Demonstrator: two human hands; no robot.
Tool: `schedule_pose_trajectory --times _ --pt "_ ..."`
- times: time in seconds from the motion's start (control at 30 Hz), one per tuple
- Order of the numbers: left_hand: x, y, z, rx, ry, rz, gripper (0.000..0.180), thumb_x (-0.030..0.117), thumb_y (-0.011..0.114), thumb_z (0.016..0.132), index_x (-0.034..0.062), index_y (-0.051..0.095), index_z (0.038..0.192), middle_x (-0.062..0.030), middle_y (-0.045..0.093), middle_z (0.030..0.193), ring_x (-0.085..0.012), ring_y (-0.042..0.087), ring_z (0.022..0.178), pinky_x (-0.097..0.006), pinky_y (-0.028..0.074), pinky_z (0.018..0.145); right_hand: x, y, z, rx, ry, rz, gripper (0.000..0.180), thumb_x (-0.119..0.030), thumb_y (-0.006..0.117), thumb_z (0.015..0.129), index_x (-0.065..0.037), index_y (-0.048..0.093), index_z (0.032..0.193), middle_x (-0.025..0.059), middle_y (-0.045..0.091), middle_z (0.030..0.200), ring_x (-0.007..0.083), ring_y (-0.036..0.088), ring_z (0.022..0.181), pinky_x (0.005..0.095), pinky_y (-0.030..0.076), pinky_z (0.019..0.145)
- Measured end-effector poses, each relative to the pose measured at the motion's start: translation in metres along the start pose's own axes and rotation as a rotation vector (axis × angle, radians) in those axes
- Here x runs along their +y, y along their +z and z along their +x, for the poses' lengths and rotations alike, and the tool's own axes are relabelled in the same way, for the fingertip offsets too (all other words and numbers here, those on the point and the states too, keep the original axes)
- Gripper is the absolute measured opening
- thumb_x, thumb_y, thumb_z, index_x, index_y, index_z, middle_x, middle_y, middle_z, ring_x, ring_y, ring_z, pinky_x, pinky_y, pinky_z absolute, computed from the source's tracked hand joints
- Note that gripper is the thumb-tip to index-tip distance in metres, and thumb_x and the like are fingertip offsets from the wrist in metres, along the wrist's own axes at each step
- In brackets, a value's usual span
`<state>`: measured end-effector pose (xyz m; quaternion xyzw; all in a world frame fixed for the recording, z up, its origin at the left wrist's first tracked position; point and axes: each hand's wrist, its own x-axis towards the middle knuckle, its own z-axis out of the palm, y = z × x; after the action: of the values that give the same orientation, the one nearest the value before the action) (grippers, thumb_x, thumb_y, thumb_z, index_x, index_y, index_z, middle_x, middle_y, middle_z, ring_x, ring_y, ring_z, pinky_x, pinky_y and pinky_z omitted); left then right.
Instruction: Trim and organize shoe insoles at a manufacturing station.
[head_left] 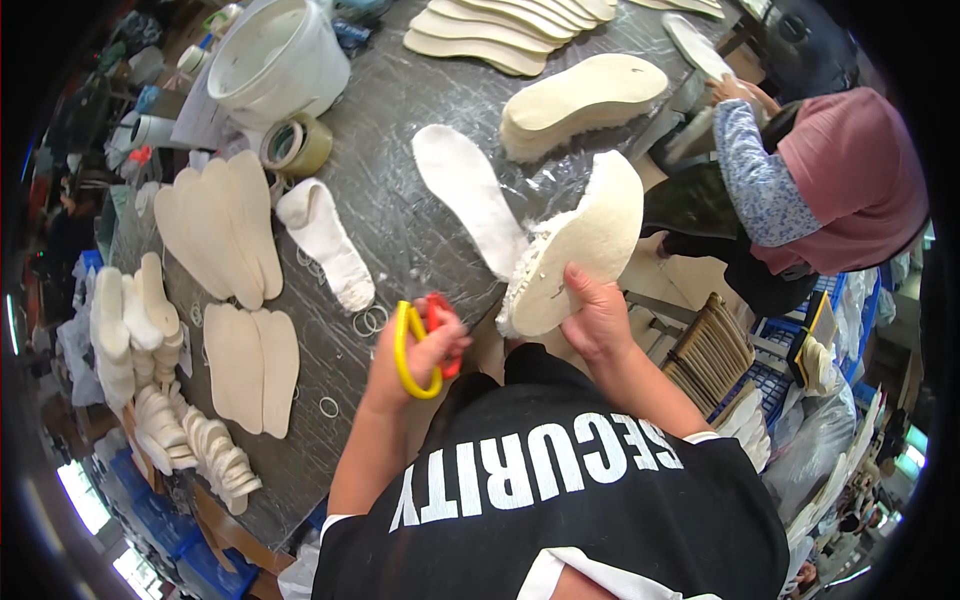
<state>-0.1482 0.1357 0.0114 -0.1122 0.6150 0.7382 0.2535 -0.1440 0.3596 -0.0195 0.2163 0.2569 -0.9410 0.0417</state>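
My left hand (428, 345) is closed around scissors (404, 352) with a yellow handle loop and a red part; their blades are hard to make out. In my right hand (597, 312) is a cream insole (590, 245) with fluffy white pile along its left edge, tilted up over the table's front edge. My thumb lies on its flat face and the fingers are hidden behind it. Just behind it, a flat white insole (462, 185) lies on the table. Left of that rests a white insole bundle (325, 240), with thin rings (370, 320) near its lower end.
A thick insole stack (585, 95) and fanned insoles (500, 35) lie at the back of the dark table (385, 100). A white bucket (280, 70) and tape rolls (297, 145) stand back left. More insoles (225, 225) cover the left side. A co-worker (800, 180) handles an insole at right.
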Motion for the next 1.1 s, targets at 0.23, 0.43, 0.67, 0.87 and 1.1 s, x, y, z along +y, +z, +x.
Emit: schedule_pose_trajectory --times 0.23,0.43,0.67,0.87,1.1 --pt "0.004 0.014 -0.005 0.025 0.120 0.056 0.023 0.007 0.071 0.075 -0.0022 0.054 0.088 -0.0092 0.065 0.079 -0.0131 0.061 0.066 -0.028 0.050 0.059 0.039 0.015 -0.022 -0.058 0.040 -0.096 0.042 -0.008 0.064 0.085 -0.005 0.048 0.125 0.0096 0.056 0.121 0.0260 0.054 0.112 0.0439 0.043 0.097" --pt "-0.002 -0.004 -0.020 0.102 0.384 0.303 0.029 0.010 0.073 0.074 -0.0009 0.050 0.089 -0.0076 0.063 0.073 -0.0106 0.059 0.065 -0.026 0.048 0.059 0.086 0.011 -0.043 -0.221 0.237 -0.012 0.072 -0.030 0.073 0.078 -0.006 0.037 0.136 0.0137 0.046 0.134 0.0269 0.043 0.125 0.0428 0.029 0.109" --pt "-0.008 -0.036 -0.055 0.112 0.487 0.787 0.030 0.010 0.065 0.083 -0.0033 0.047 0.103 -0.0144 0.058 0.083 -0.0254 0.058 0.071 -0.034 0.047 0.066 0.086 0.023 -0.045 -0.101 0.134 0.010 0.053 -0.018 0.062 0.087 -0.004 0.038 0.133 0.0190 0.052 0.126 0.0295 0.052 0.117 0.0435 0.042 0.098" --pt "-0.006 -0.042 -0.089 -0.092 0.393 1.132 0.038 0.021 0.062 0.085 -0.0044 0.044 0.107 -0.0216 0.058 0.092 -0.0391 0.058 0.085 -0.045 0.046 0.073 0.090 0.024 -0.050 0.010 0.023 0.100 0.045 -0.013 0.061 0.088 -0.009 0.044 0.129 0.0093 0.058 0.119 0.0245 0.056 0.110 0.0431 0.046 0.094" --pt "-0.012 -0.042 -0.094 -0.093 0.385 1.208 0.030 0.017 0.063 0.083 -0.0017 0.046 0.099 -0.0211 0.061 0.088 -0.0386 0.060 0.083 -0.045 0.048 0.070 0.090 0.036 -0.061 -0.069 0.027 0.074 0.045 -0.010 0.061 0.087 -0.009 0.043 0.129 0.0066 0.056 0.122 0.0226 0.055 0.112 0.0424 0.044 0.096"
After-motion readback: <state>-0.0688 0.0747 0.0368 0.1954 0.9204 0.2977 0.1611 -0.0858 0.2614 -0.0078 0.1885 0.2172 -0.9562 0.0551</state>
